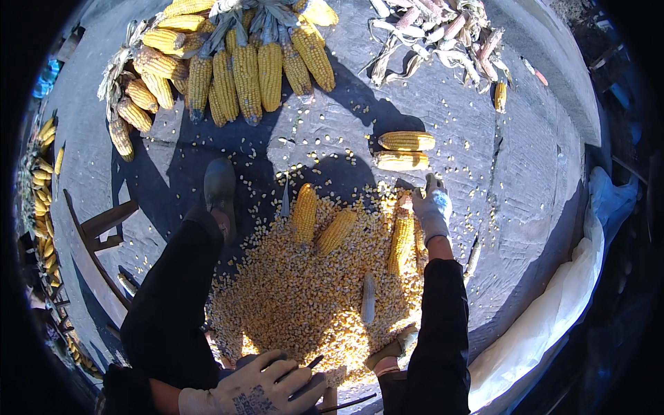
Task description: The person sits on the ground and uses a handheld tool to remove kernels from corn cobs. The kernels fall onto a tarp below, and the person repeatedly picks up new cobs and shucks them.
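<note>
My left hand (264,386), in a pale work glove with dark print, is at the bottom with fingers curled around a thin dark pointed tool (315,361). My right hand (433,207), also gloved, reaches forward at the right edge of a heap of loose corn kernels (290,290). Its fingers are apart and nothing shows between them; the palm side is hidden. Just left of it lies a yellow corn ear (402,244), partly in the heap. Two more ears (406,140) lie side by side beyond its fingertips. Another pair of ears (304,212) rests on the heap.
Husked ears tied in bunches (249,67) lie at the far left. Stripped cobs and dry husks (446,36) are piled at the far right. A bare cob (368,298) lies on the kernels. Plastic sheeting (550,295) runs along the right; a wooden stool (98,249) lies left.
</note>
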{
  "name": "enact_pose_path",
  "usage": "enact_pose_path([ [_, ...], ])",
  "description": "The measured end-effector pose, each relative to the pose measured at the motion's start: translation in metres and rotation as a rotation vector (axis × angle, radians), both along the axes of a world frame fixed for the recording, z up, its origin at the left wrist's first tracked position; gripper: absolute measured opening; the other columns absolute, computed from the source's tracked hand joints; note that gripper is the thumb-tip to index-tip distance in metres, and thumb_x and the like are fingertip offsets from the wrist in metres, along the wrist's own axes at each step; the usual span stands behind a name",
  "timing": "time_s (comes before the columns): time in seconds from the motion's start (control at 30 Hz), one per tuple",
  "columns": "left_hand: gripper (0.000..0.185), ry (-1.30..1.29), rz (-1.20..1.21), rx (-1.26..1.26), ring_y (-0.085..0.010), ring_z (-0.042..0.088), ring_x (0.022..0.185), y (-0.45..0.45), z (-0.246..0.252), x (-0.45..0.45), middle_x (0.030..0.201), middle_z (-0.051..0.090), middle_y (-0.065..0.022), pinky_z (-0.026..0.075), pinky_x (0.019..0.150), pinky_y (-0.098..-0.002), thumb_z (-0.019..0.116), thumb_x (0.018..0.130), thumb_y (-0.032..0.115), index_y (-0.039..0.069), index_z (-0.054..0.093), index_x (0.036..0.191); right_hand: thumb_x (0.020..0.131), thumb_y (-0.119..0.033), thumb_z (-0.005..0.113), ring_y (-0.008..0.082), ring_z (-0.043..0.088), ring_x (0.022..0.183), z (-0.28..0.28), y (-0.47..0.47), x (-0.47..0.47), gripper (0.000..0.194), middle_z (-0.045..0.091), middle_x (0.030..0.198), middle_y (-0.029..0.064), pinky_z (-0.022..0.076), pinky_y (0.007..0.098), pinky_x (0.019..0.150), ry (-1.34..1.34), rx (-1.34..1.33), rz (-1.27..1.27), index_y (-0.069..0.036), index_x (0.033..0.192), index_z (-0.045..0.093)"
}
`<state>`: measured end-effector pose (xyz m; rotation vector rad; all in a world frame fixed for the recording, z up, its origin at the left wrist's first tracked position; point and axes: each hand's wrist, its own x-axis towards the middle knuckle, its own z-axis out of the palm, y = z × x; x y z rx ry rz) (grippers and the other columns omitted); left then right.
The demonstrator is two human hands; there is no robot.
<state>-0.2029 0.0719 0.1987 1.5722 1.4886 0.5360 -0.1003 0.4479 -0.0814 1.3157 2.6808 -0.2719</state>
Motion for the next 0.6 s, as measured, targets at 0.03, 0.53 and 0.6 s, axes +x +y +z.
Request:
enact_pose_path([
  [0.03,0.059,0.013,0.058,-0.029,-0.0278,0.049,0.103,0.000,-0.003,-0.001,0.109,0.051,-0.0137,0.034,0.095,-0.0453,0.065,0.071,0.027,0.001,0.049,0.121,0.078,-0.026,0.058,0.0337,0.051,0.108,-0.009,0.010,-0.020,0.053,0.051,0.120,0.0179,0.0455,0.0423,0.087,-0.025,0.031,0.038,-0.008,0.127,0.044],
  [0.53,0.056,-0.102,0.183,-0.173,-0.0302,0.050,0.100,0.027,-0.021,-0.025,0.107,0.051,-0.0164,0.038,0.092,-0.0452,0.066,0.070,0.028,-0.002,0.052,0.116,0.070,-0.050,0.068,0.0393,0.020,0.132,-0.034,0.030,-0.131,0.088,0.022,0.144,0.0151,0.0254,0.0421,0.107,-0.481,-0.148,0.196,-0.015,0.140,0.028],
  [0.6,0.056,-0.096,0.168,-0.164,-0.0295,0.050,0.101,0.026,-0.019,-0.024,0.107,0.051,-0.0156,0.037,0.093,-0.0453,0.066,0.071,0.028,-0.002,0.051,0.116,0.064,-0.048,0.072,0.0369,0.029,0.129,-0.043,0.022,-0.110,0.080,0.033,0.137,0.0112,0.0395,0.0464,0.095,-0.405,-0.047,0.235,-0.015,0.131,0.042],
])
